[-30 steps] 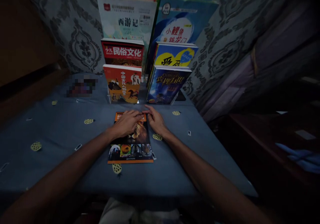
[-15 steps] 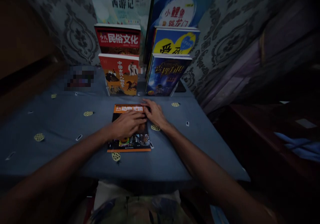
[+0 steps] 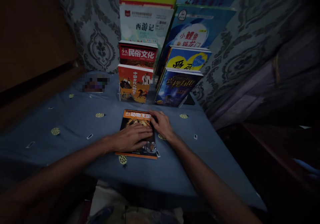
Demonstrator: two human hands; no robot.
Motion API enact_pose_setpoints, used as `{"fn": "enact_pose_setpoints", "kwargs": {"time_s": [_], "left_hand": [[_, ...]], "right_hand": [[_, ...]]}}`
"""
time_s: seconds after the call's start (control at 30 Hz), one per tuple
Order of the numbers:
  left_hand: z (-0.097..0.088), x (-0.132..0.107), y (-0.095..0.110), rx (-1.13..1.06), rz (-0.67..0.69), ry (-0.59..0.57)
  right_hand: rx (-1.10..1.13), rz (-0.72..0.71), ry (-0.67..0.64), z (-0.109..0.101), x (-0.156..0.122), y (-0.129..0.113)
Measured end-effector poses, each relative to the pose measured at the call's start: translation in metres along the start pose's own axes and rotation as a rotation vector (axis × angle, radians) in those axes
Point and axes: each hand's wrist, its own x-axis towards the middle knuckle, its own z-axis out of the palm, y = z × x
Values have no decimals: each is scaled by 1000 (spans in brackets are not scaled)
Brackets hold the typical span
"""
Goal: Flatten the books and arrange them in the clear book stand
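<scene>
A closed book [image 3: 137, 120] with an orange and black cover and Chinese title lies face up on the blue-grey cloth. My left hand [image 3: 133, 137] rests flat across the middle of its cover, fingers stretched out and pointing right. The hand hides part of the cover picture. At the book's upper right edge lies my right hand [image 3: 161, 122], its fingers extended and touching the corner. Neither hand grasps anything.
Behind the book, a tiered rack holds two columns of books, including an orange-red book [image 3: 135, 89] and a dark blue one [image 3: 177, 87]. A blurred item [image 3: 95, 84] lies at the back left. Patterned cloth [image 3: 100, 47] hangs behind the table [image 3: 82, 157].
My left hand has slid toward me, lower on the cover, uncovering more of the picture. The right hand stays at the book's edge. The view has shifted up and left, showing more upper books.
</scene>
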Motion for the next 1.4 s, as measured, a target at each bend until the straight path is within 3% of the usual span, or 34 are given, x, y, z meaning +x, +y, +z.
{"fn": "enact_pose_setpoints", "kwargs": {"time_s": [0.17,0.33,0.73,1.03,1.2,1.4], "left_hand": [[-4,-13,-54,78,-285,97],[-2,-22,-86,15,-309,140],[1,-23,-85,-7,-307,162],[7,-23,-86,27,-310,198],[12,-22,-86,80,-394,226],[13,-23,-85,85,-432,159]], "right_hand": [[-34,-22,-11,1,-2,-4],[-122,-37,-49,0,-7,-17],[-61,-292,-320,18,-54,-110],[-81,-308,-322,22,-59,-111],[-120,-327,-322,20,-60,-116],[-133,-320,-300,16,-62,-122]]}}
